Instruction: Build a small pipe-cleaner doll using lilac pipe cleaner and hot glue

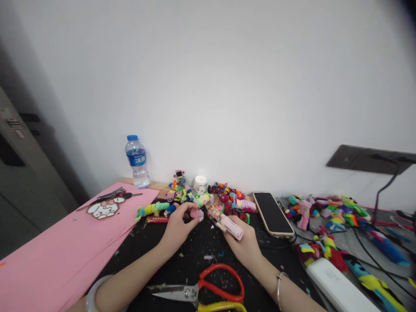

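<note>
My left hand (173, 232) pinches a small fuzzy pink-and-white piece (196, 214) between thumb and fingers. In my right hand (245, 247) is a pale pink pen (233, 228), its far part wrapped in beige and brownish fuzzy trim. The pen's tip end points toward the pink piece, and a small gap shows between them. Nearest me on the black mat (182, 255) lie scissors (188, 292) with one red and one yellow handle, blades to the left. Coloured fuzzy craft pieces (156, 209) and a red stick (157, 220) lie beyond my left hand.
Pink paper (71, 247) covers the left side, with a cartoon-shaped piece (104, 209) on it. A water bottle (136, 162) and white roll (200, 185) stand by the wall. A phone (273, 214), cables, a white power bank (338, 284) and more fuzzy pieces (338, 212) lie right.
</note>
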### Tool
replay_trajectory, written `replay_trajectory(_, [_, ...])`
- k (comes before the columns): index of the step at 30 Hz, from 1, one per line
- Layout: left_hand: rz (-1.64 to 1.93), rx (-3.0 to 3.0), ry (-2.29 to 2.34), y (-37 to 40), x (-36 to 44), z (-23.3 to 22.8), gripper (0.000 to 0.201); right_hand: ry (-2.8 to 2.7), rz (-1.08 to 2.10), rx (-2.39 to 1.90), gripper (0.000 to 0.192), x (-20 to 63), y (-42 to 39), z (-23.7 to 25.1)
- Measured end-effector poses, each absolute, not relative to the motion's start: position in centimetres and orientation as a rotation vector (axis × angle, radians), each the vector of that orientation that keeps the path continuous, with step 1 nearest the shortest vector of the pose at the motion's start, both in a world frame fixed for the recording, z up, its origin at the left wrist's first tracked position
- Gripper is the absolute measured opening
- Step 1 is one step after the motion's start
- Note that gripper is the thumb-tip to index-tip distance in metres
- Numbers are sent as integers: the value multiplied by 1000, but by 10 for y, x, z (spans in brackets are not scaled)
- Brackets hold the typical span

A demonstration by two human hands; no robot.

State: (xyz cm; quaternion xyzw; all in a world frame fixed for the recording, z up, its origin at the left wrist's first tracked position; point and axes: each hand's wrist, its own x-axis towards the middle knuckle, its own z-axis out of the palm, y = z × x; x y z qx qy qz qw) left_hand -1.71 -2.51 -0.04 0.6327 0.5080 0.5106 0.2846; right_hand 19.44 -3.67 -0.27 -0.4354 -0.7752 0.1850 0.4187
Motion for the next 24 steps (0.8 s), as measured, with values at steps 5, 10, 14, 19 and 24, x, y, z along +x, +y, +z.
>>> replay_trajectory(5, [1373, 1718, 1351, -25, -17, 0, 19, -1966, 456, -1092, 16, 195, -37, -4])
replay_trajectory(10, [1371, 1687, 1357, -26, -17, 2, 20, -1979, 444, -1091, 15, 195, -36, -4])
replay_trajectory(14, [1402, 1615, 1281, -26, -16, 2, 19, -1984, 444, -1089, 14, 195, -37, -3])
replay_trajectory(19, [1401, 1541, 1222, -25, -15, 1, 18, -1982, 440, -1096, 14, 195, -37, -3])
replay_trajectory(24, [1369, 1580, 1273, -26, -15, 2, 23, -1977, 461, -1096, 14, 195, -37, -3])
